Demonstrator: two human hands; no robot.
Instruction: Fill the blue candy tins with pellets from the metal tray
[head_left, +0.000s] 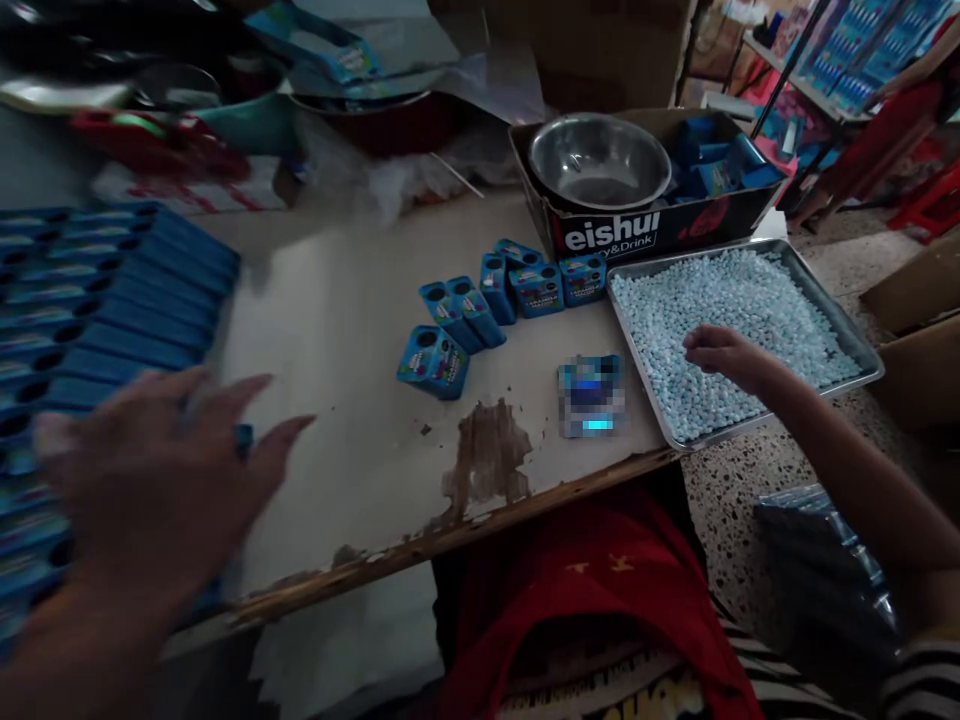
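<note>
My left hand (pixel 165 470) is over the near-right part of the rows of blue candy boxes (pixel 142 290) at the left. Its fingers are spread, thumb apart, and slightly smeared by motion; nothing shows in its grasp. My right hand (pixel 709 350) hangs over a metal tray (pixel 679 440) filled with small pale blue and white candies (pixel 750 310). Those fingers are curled closed, and what they hold, if anything, is hidden. Several loose blue boxes (pixel 442 365) stand in a curved line mid-table. A pixelated object (pixel 591 395) lies between them and the tray.
A steel bowl (pixel 600 165) sits in a black printed carton (pixel 637 235) behind the tray, beside more blue boxes (pixel 712 170). Basins (pixel 240 120) and plastic bags line the back. The table's worn wooden front edge (pixel 420 550) runs before me. Another person (pixel 892 130) is at far right.
</note>
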